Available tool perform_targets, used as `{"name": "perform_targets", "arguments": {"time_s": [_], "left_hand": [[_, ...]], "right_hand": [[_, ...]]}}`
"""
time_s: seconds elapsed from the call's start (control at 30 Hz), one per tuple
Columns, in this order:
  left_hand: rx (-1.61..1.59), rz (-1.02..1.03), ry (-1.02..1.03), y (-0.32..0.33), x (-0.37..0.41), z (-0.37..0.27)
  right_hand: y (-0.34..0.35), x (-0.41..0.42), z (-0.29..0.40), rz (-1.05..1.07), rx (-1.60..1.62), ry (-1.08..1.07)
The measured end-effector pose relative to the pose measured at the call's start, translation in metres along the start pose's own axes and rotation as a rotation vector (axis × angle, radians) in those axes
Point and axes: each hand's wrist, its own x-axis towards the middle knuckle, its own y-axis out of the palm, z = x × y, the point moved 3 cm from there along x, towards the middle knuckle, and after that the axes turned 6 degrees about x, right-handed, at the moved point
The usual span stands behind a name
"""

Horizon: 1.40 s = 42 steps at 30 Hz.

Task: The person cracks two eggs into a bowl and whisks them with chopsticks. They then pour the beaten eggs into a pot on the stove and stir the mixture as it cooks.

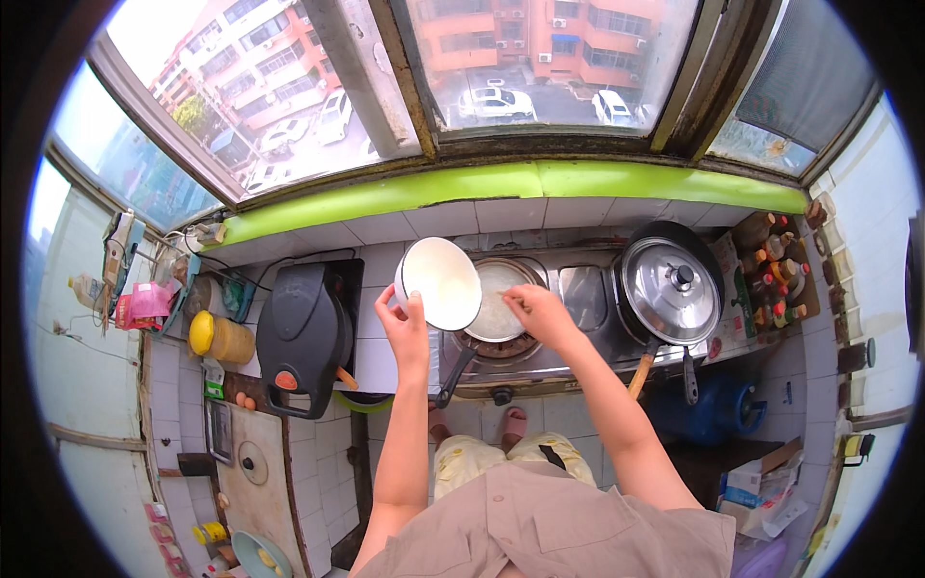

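My left hand (pixel 406 329) grips a white bowl (pixel 441 283) with a dark rim by its near left side. The bowl is tilted, and its pale inside faces me. It hangs over the left edge of a small pot (pixel 498 337) on the left burner of a gas stove (pixel 578 345). Cloudy whitish liquid (pixel 493 307) fills the pot, and its black handle (pixel 457 377) points toward me. Above the pot's right side is my right hand (pixel 538 309), its fingers pinched together at the tips. Whether something thin sits between them is too small to tell.
A lidded wok (pixel 672 289) stands on the right burner, its handles jutting toward me. Left of the stove sits a black electric griddle (pixel 300 336) beside a yellow-lidded jar (pixel 224 338). Several bottles (pixel 780 271) crowd the right corner. A blue gas cylinder (pixel 712 412) is below.
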Motion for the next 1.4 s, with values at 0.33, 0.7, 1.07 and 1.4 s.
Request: {"name": "perform_targets", "arguments": {"time_s": [0.33,0.7,1.07,1.4], "left_hand": [[0.071,0.023,0.059,0.002,0.003,0.001],[0.093,0.029,0.097,0.010,0.008,0.003],[0.130,0.029,0.133,0.008,0.008,-0.002],[0.123,0.025,0.133,0.007,0.003,0.001]], "right_hand": [[0.009,0.006,-0.008,-0.007,0.056,-0.068],[-0.003,-0.004,-0.005,0.037,-0.067,-0.019],[-0.001,-0.009,-0.010,0.010,-0.194,-0.060],[-0.004,-0.011,-0.004,0.058,-0.185,-0.083]]}}
